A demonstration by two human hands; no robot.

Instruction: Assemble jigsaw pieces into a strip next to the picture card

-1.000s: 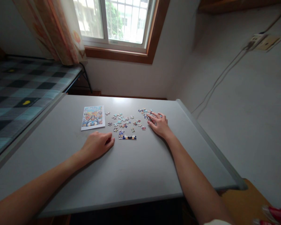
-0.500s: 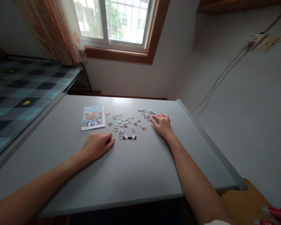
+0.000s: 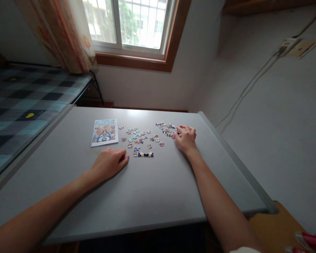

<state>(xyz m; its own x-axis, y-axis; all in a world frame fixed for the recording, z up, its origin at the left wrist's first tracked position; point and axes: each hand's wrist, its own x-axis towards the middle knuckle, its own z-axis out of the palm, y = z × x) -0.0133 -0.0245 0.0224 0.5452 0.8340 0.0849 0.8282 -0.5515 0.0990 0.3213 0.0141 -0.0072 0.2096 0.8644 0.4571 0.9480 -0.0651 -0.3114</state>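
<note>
My left hand (image 3: 110,163) rests on the table, loosely curled into a fist, with nothing showing in it. Just right of it lies a joined L-shaped strip of jigsaw puzzle (image 3: 145,154), dark blue and cream along the bottom with a purple corner. My right hand (image 3: 186,138) is at the right-hand pile of jigsaw pieces (image 3: 169,126), its fingers apart and touching the pile's right edge; some pieces are hidden beneath them. Between the hands, loose jigsaw pieces (image 3: 137,135) are scattered. A printed picture sheet (image 3: 104,131) lies beyond my left hand.
The white table (image 3: 137,196) has a raised rim (image 3: 237,165) along its right side. Beyond it are a window (image 3: 139,24) and a bed with a checked cover (image 3: 42,91) at the left. A cable (image 3: 249,86) hangs from a wall socket (image 3: 292,47).
My right hand has shifted slightly right over the pile, uncovering more pieces at its left. My left hand, the joined strip and the picture sheet have stayed in place.
</note>
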